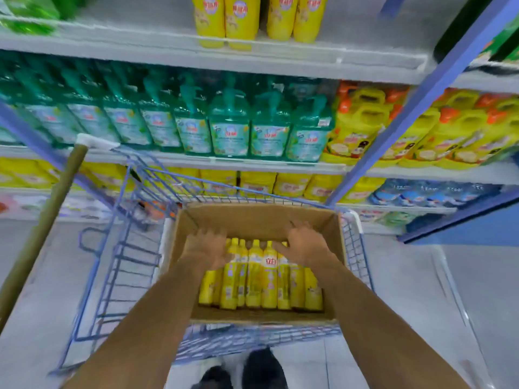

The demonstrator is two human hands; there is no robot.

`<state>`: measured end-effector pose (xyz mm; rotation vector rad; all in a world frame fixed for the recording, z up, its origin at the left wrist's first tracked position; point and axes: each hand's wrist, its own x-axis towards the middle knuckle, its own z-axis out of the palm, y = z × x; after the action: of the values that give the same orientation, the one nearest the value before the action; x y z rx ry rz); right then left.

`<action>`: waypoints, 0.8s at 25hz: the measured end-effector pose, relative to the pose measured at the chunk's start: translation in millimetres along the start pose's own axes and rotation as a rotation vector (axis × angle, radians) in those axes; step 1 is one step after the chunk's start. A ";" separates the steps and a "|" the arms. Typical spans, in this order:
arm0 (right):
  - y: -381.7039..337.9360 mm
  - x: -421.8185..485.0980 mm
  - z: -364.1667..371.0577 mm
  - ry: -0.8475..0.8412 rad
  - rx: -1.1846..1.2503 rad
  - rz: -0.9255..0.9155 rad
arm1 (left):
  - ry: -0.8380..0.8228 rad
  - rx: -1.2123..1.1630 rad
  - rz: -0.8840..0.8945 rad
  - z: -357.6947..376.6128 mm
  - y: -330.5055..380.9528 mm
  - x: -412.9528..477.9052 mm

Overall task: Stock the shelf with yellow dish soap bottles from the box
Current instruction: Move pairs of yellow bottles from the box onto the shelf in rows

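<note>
An open cardboard box [252,217] sits in a blue wire cart [112,262] in front of me. Several yellow dish soap bottles [254,276] lie side by side in it, caps pointing away. Both my hands reach down into the box. My left hand [207,245] hovers with spread fingers over the leftmost bottles. My right hand [304,242] is over the right bottles' necks, fingers spread. Neither hand plainly holds a bottle. On the top shelf [140,49] stand a few yellow bottles [258,18] of the same kind, with bare shelf to their left.
Green pump bottles [230,127] fill the middle shelf, and yellow jugs with orange caps [365,127] stand to their right. More yellow containers [258,183] line the lower shelf. A wooden pole [42,228] leans at the left. My shoes [247,372] are behind the cart.
</note>
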<state>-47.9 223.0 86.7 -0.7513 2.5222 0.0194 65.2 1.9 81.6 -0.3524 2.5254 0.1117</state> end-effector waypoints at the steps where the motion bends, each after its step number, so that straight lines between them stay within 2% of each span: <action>1: 6.0 7.2 17.0 -0.017 0.003 0.004 | -0.018 -0.027 -0.011 12.5 3.1 7.7; 5: 17.9 28.6 90.6 -0.163 0.015 0.015 | -0.165 -0.070 -0.023 68.9 14.1 46.0; 9: 19.5 50.5 128.5 -0.236 0.056 0.048 | -0.224 -0.083 -0.022 103.0 13.4 84.0; 14: 20.4 86.9 154.8 -0.204 0.098 0.083 | -0.213 -0.159 -0.042 131.5 8.9 126.5; 20: 26.1 163.1 205.3 -0.131 0.203 0.139 | -0.116 -0.265 -0.078 173.9 3.3 197.2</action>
<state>-83.6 193.4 -172.8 -0.4778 2.4017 -0.1331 0.9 -12.3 -172.9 -0.5333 2.3818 0.4265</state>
